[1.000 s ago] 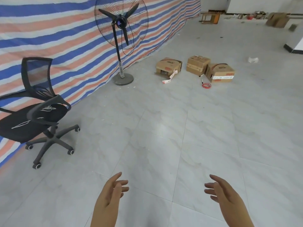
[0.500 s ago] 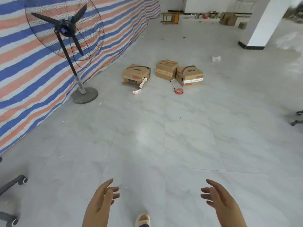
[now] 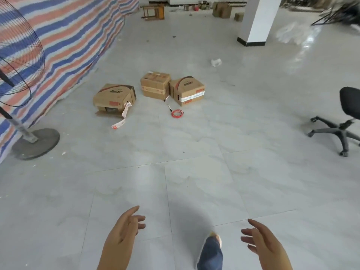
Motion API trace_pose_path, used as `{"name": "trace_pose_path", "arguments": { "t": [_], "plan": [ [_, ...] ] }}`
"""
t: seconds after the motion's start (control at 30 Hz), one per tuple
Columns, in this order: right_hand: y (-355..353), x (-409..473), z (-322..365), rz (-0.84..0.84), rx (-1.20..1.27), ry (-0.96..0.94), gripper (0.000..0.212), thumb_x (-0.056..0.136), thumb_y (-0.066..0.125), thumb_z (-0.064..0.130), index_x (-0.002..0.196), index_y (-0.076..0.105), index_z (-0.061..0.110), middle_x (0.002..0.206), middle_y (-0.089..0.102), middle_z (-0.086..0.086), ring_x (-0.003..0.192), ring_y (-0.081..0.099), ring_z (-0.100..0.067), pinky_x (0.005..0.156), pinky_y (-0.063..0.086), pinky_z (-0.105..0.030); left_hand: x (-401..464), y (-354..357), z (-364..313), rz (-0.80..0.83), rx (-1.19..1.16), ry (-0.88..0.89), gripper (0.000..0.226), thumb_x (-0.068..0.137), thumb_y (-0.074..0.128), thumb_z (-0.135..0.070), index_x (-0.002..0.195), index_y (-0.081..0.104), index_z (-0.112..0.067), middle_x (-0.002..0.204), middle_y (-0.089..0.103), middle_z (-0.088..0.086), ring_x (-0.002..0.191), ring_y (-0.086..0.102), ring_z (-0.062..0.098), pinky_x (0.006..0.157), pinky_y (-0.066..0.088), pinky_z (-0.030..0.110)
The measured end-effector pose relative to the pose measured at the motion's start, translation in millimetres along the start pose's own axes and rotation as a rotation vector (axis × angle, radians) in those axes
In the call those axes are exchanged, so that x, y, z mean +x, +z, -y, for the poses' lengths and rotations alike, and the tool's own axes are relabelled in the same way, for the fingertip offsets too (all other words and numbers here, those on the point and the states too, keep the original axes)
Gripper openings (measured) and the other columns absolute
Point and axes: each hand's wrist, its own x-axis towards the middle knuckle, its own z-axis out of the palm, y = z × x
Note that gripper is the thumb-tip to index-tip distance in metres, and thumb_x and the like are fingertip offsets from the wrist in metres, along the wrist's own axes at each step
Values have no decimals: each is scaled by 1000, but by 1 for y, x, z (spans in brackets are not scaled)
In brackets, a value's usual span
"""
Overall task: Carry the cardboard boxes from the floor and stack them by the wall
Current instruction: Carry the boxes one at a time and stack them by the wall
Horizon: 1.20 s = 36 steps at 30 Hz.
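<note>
Three cardboard boxes lie on the tiled floor ahead. The left box (image 3: 114, 97) is torn at its front, with a loose strip of tape trailing from it. The middle box (image 3: 155, 85) and the right box (image 3: 187, 90) stand side by side, touching. My left hand (image 3: 122, 236) and my right hand (image 3: 263, 244) hang low in the foreground, palms facing each other, fingers relaxed and empty. Both hands are well short of the boxes.
A striped tarp wall (image 3: 64, 36) runs along the left. A standing fan (image 3: 29, 141) is at the left, an office chair (image 3: 342, 121) at the right, a white pillar (image 3: 255, 20) behind. A marker (image 3: 170, 108) and red wire coil (image 3: 177, 113) lie by the boxes.
I have walked closer to the boxes and turned right; the fan slid to the left edge and another chair came into view. My leg steps forward. Both hands stay empty.
</note>
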Motion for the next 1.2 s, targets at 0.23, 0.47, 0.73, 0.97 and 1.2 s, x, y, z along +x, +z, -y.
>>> {"name": "trace_pose_path", "arguments": {
  "t": [0.23,0.47,0.73,0.97,1.2],
  "plan": [
    [-38,178,111,2,-64,-135,28,99,42,3,108,63,19,91,73,-3,86,70,-19,78,53,-33,128,121,-69,-15,-33,14,28,97,43,-5,110,62,-21,93,72,3,82,70,12,83,52,31],
    [-34,303,171,69,-142,-122,27,99,43,4,111,63,18,91,72,-1,87,70,-18,81,51,-36,232,188,-109,10,6,-26,28,97,43,-8,113,60,-24,94,72,0,88,69,15,90,48,39],
    [14,452,235,14,-96,-90,27,98,43,3,111,62,17,92,72,-3,87,69,-20,81,50,-37,411,229,-145,5,1,-96,30,97,39,-4,122,56,-5,101,67,14,92,64,30,90,45,41],
    [62,580,336,-52,-47,-123,28,99,42,7,109,61,24,90,73,2,86,70,-15,77,51,-31,601,262,-241,80,15,54,25,99,43,-15,112,60,-27,96,70,2,88,69,13,84,48,28],
    [89,691,384,-31,-88,-69,26,99,43,7,112,61,21,90,73,3,84,71,-15,81,52,-34,720,305,-265,100,25,3,25,98,42,-17,110,60,-31,96,70,1,89,69,14,87,49,32]
  ]
}}
